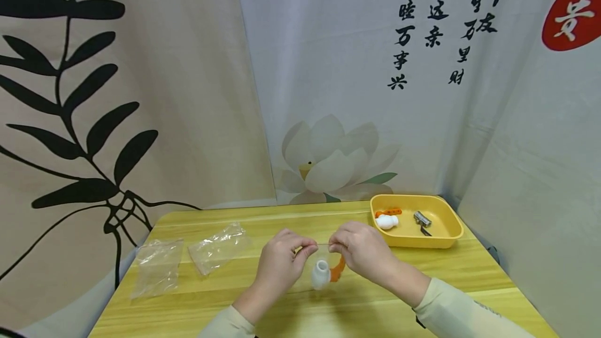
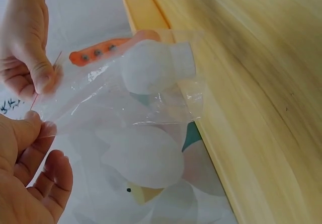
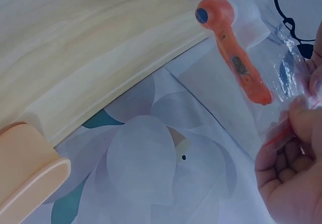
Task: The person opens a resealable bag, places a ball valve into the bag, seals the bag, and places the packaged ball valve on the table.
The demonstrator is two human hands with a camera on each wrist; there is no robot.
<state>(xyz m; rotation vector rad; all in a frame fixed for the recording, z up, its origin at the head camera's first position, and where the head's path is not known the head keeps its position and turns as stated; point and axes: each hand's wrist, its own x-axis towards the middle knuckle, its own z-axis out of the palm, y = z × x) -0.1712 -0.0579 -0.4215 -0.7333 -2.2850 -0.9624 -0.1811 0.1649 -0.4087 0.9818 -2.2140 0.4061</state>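
We pinch the clear bag (image 2: 108,103) at both top corners, left hand (image 1: 281,258) on one, right hand (image 1: 363,252) on the other, red-lined edge (image 3: 279,137) between! Below our hands, inside, hang the white piece (image 1: 321,275) and orange piece (image 1: 337,271). Bare wood separates our left hand from the crinkled bag (image 1: 219,248) leftward; beyond our right, near it, stands the yellow tray's wall (image 1: 418,242), then the table's far edge (image 1: 263,208).

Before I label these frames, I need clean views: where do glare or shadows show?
Head view: soft shadows on the table; left wrist: glare streaks on the held clear bag; right wrist: glints on that bag, washed-out colour on the tray.
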